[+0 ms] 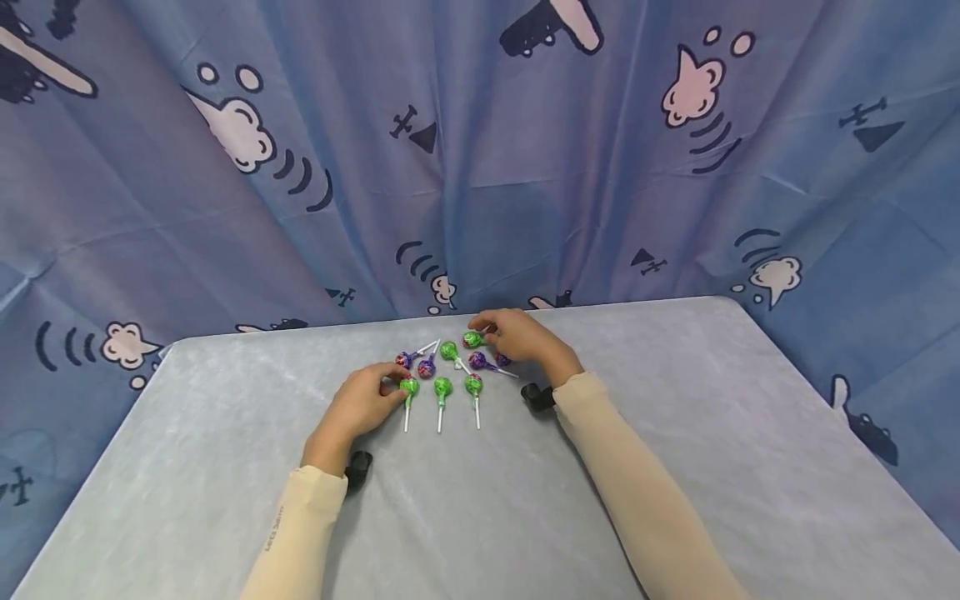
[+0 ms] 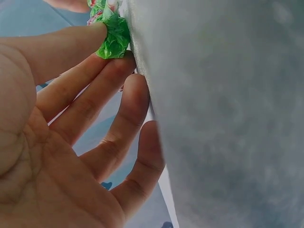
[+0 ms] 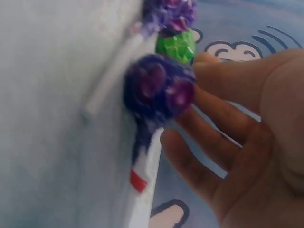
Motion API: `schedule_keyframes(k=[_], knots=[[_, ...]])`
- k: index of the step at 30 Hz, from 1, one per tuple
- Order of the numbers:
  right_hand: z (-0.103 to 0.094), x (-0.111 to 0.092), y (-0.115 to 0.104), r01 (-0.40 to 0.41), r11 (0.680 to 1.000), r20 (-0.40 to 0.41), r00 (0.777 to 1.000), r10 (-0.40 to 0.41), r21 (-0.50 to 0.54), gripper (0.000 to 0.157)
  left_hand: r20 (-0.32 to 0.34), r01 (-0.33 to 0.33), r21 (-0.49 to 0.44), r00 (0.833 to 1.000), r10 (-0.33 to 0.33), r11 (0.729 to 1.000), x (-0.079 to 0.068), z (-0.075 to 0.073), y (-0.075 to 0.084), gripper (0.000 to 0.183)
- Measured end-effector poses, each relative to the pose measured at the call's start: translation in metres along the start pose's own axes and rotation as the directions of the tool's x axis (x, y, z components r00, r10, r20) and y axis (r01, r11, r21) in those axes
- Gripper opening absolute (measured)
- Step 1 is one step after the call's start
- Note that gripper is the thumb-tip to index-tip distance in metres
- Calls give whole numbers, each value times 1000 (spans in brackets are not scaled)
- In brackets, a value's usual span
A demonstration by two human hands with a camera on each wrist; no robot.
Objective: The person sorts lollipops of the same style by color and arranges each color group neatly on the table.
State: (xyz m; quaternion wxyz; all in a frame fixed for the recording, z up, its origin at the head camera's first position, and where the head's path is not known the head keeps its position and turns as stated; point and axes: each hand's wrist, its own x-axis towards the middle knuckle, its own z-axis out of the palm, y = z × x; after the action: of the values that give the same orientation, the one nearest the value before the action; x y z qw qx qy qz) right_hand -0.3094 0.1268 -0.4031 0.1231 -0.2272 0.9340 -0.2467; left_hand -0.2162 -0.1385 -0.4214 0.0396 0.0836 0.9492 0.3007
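Note:
My left hand (image 1: pixel 363 402) pinches the head of a green-wrapped lollipop (image 1: pixel 408 387) at the left end of the front row, its stick pointing toward me. In the left wrist view, the thumb and fingertips meet the crinkled green wrapper (image 2: pixel 115 38), and the other fingers rest against the tabletop. Farther back, my right hand (image 1: pixel 521 335) holds another green lollipop (image 1: pixel 472 339) between thumb and fingers; its stick is hidden by the hand. A purple lollipop (image 3: pixel 159 88) lies just beneath that hand in the right wrist view, partly blocking its grip.
Two more green lollipops (image 1: pixel 443 388) complete the front row. Behind them lie another green lollipop (image 1: pixel 448 350) and several purple lollipops (image 1: pixel 427 367), sticks at mixed angles. The grey-covered table (image 1: pixel 225 433) ends at a patterned blue curtain (image 1: pixel 487 225).

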Motion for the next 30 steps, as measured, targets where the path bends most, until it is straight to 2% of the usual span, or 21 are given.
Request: schedule_keyframes(k=[8,15,23,30], knots=[[11,0,1,14,1000,-4,1000,-14,-18,42,4,1,-6,1000,-1,1000,0,3,1,26],[17,-1,-5,37,997,-53,998,-33,62,39,-9,0,24,1000,0,1000,-2,-2,-1,26],[20,0,-5,33,998,-75,997,-29,53,36,-14,-10,7,1000,10,1000,-1,0,0,27],[21,2,-1,42,998,-77,996,-38,38,40,-17,-17,12,1000,17,1000,0,0,0,27]])
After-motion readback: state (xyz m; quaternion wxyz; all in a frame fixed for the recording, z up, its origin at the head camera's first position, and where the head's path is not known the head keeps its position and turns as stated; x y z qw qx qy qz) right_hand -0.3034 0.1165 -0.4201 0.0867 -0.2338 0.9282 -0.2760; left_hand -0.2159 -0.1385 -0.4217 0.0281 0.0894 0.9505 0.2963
